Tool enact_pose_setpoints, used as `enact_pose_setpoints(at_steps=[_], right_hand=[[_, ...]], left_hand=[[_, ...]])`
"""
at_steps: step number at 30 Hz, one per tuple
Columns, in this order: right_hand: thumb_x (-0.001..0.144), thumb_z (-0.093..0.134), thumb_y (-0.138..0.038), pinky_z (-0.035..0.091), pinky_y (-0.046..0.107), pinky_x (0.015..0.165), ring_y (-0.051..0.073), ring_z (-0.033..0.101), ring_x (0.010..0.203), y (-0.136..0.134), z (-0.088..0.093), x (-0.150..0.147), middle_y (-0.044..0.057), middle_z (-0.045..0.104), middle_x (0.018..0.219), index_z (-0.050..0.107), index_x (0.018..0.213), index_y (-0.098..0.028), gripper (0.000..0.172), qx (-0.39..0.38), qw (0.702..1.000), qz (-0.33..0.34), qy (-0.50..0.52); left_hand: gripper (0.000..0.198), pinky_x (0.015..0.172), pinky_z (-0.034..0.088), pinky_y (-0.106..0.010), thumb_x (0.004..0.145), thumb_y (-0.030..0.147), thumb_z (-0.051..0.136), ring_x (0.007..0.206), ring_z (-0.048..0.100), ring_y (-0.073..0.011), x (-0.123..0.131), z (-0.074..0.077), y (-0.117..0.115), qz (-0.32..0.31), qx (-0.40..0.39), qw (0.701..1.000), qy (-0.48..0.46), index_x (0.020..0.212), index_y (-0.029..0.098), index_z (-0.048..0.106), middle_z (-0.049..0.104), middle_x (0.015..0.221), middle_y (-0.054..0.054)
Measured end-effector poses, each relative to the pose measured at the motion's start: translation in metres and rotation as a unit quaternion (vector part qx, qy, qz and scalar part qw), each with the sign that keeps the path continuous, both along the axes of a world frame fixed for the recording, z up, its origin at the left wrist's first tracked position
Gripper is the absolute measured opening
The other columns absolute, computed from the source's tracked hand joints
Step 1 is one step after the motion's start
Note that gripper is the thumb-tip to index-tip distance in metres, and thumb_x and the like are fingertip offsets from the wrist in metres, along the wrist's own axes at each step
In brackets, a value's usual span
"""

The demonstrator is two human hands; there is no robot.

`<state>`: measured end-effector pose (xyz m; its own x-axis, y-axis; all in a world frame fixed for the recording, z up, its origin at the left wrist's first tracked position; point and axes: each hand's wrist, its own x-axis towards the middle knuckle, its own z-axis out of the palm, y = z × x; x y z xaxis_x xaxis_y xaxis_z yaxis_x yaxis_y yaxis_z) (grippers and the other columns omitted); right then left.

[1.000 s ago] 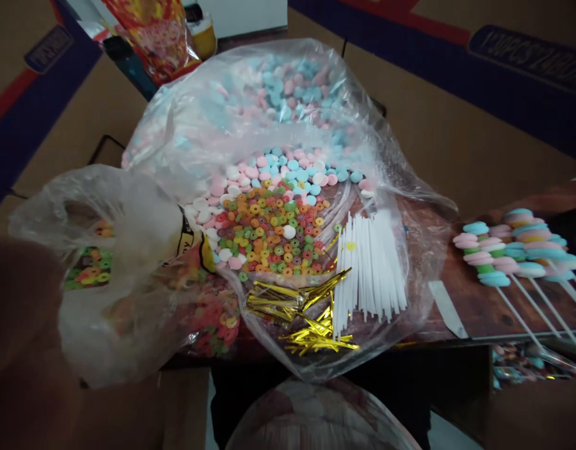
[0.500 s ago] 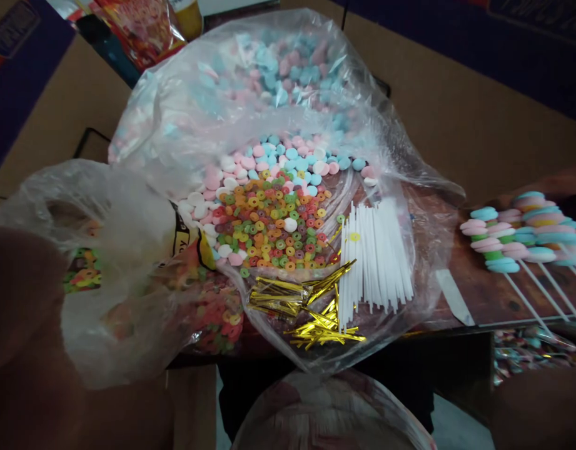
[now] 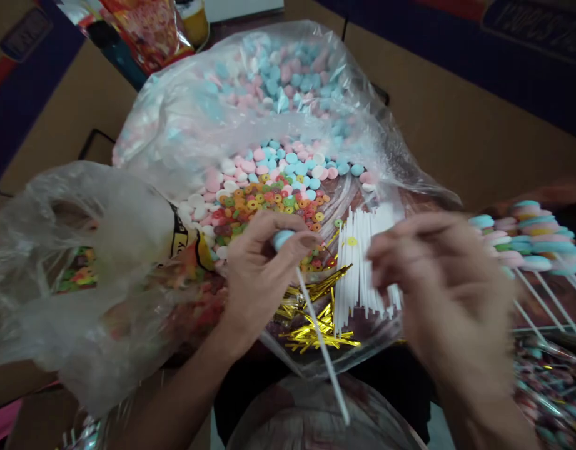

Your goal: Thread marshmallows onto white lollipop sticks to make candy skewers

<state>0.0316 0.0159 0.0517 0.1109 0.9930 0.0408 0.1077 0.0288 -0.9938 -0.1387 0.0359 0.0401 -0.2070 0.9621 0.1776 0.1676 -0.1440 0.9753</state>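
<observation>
My left hand (image 3: 264, 275) pinches a blue marshmallow (image 3: 282, 239) between thumb and fingers. A white stick (image 3: 323, 344) slants down from the same grip toward my lap; the fingers hide whether it pierces the marshmallow. Smeared by motion, my right hand (image 3: 438, 281) hovers at the right edge of a bundle of white sticks (image 3: 356, 269); its fingers are bent, and I cannot make out anything in them. Gummy rings (image 3: 254, 203) in several colours lie behind my left hand, with pink, white and blue marshmallows (image 3: 292, 159) beyond. Gold twist ties (image 3: 320, 334) lie below.
A large clear bag (image 3: 278, 81) of marshmallows spreads across the back. At left slumps a bag (image 3: 95, 269) of gummy rings. Finished marshmallow skewers (image 3: 541, 240) lie at right, above a box of wrapped sweets (image 3: 555, 387). Cardboard boxes (image 3: 433, 81) stand behind.
Both hands have come in from the sides to the middle. The left one now grips a blue marshmallow and a white stick. The finished skewers at right lie as before.
</observation>
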Motion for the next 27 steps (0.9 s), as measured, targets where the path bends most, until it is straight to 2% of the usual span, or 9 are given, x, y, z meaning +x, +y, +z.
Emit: enact_pose_setpoints(at_steps=[2,4,6,9,11,14,17,23,27], right_hand=[[0.089,0.065,-0.033,0.046,0.019,0.05,0.01,0.057,0.061,-0.006,-0.012,-0.013,-0.001,0.062,0.08,0.055,0.093,-0.02,0.017,-0.076,0.993,0.086,0.042],[0.09,0.062,-0.034,0.043,0.018,0.047,0.009,0.056,0.056,-0.012,-0.026,-0.024,-0.003,0.06,0.072,0.05,0.091,-0.02,0.018,-0.148,0.972,0.158,0.097],[0.094,0.056,-0.037,0.037,0.017,0.041,0.007,0.049,0.046,-0.016,-0.039,-0.028,-0.005,0.055,0.064,0.048,0.088,-0.02,0.019,-0.176,0.96,0.175,0.13],[0.098,0.049,-0.04,0.027,0.017,0.037,0.004,0.036,0.039,-0.018,-0.052,-0.024,-0.007,0.05,0.059,0.052,0.088,-0.019,0.023,-0.16,0.969,0.158,0.105],[0.099,0.047,-0.04,0.027,0.018,0.039,0.005,0.037,0.041,-0.018,-0.057,-0.02,-0.006,0.051,0.06,0.056,0.093,-0.019,0.024,-0.138,0.975,0.159,0.069],[0.1,0.045,-0.038,0.031,0.019,0.044,0.007,0.042,0.047,-0.019,-0.063,-0.017,-0.004,0.054,0.062,0.058,0.098,-0.02,0.023,-0.111,0.978,0.176,0.012],[0.1,0.046,-0.034,0.033,0.02,0.049,0.009,0.044,0.053,-0.018,-0.067,-0.016,-0.003,0.053,0.065,0.059,0.092,-0.019,0.021,-0.08,0.979,0.182,-0.04],[0.099,0.045,-0.029,0.035,0.022,0.056,0.01,0.042,0.058,-0.012,-0.07,-0.019,-0.004,0.046,0.064,0.06,0.084,-0.018,0.024,-0.021,0.986,0.151,-0.073],[0.096,0.047,-0.028,0.035,0.022,0.055,0.01,0.042,0.058,-0.006,-0.07,-0.018,-0.004,0.045,0.063,0.062,0.087,-0.017,0.021,-0.004,0.993,0.091,-0.076]], left_hand=[[0.012,0.063,0.046,-0.024,0.08,0.03,0.073,0.072,0.057,-0.0121,0.006,-0.013,0.007,-0.007,0.023,0.997,0.075,0.079,0.018,0.07,0.062,0.076,-0.001],[0.008,0.068,0.048,-0.024,0.082,0.026,0.071,0.081,0.059,-0.0137,0.009,-0.025,0.011,-0.013,0.044,0.992,0.119,0.086,0.018,0.071,0.064,0.084,-0.002],[0.018,0.068,0.05,-0.023,0.085,0.026,0.067,0.085,0.061,-0.0146,0.008,-0.036,0.009,-0.03,0.037,0.991,0.121,0.101,0.02,0.072,0.066,0.093,-0.004],[0.038,0.073,0.054,-0.025,0.089,0.029,0.063,0.091,0.066,-0.0159,0.004,-0.049,0.0,-0.051,0.004,0.994,0.098,0.126,0.023,0.063,0.069,0.107,-0.007],[0.042,0.083,0.055,-0.028,0.09,0.029,0.062,0.096,0.067,-0.0169,0.001,-0.055,-0.007,-0.042,0.003,0.995,0.094,0.132,0.025,0.06,0.07,0.113,-0.007],[0.039,0.091,0.055,-0.03,0.088,0.028,0.064,0.1,0.068,-0.0177,0.0,-0.063,-0.014,0.004,0.021,0.993,0.118,0.127,0.024,0.064,0.071,0.116,-0.006],[0.031,0.089,0.056,-0.028,0.087,0.027,0.066,0.096,0.07,-0.017,0.001,-0.066,-0.018,0.022,0.014,0.99,0.135,0.117,0.022,0.07,0.074,0.112,-0.004],[0.023,0.087,0.058,-0.025,0.088,0.02,0.062,0.095,0.072,-0.0163,0.009,-0.064,-0.018,0.0,0.034,0.986,0.161,0.108,0.019,0.074,0.076,0.105,-0.004],[0.025,0.088,0.057,-0.023,0.09,0.016,0.058,0.098,0.072,-0.0156,0.017,-0.06,-0.014,-0.058,0.056,0.981,0.177,0.111,0.016,0.073,0.075,0.108,-0.006]])
